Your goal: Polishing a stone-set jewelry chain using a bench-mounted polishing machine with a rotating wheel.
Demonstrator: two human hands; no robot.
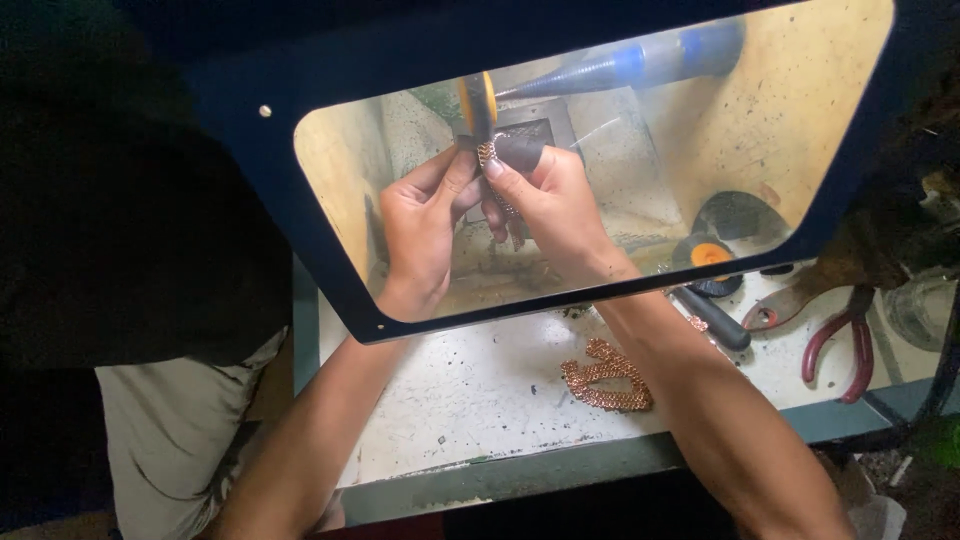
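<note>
Fingers (492,168) of both the left hand (420,225) and right hand (550,205) pinched shut on a chain (488,152), pressing it against the wheel (478,100) behind the shield (330,270), another chain (605,378) lying on the bench (470,390) below the shield.

A shiny copper-coloured metal chain (606,378) is seen on a scuffed, speckled white counter (470,390); pliers (845,345) are gripped in glossy red plastic.
</note>
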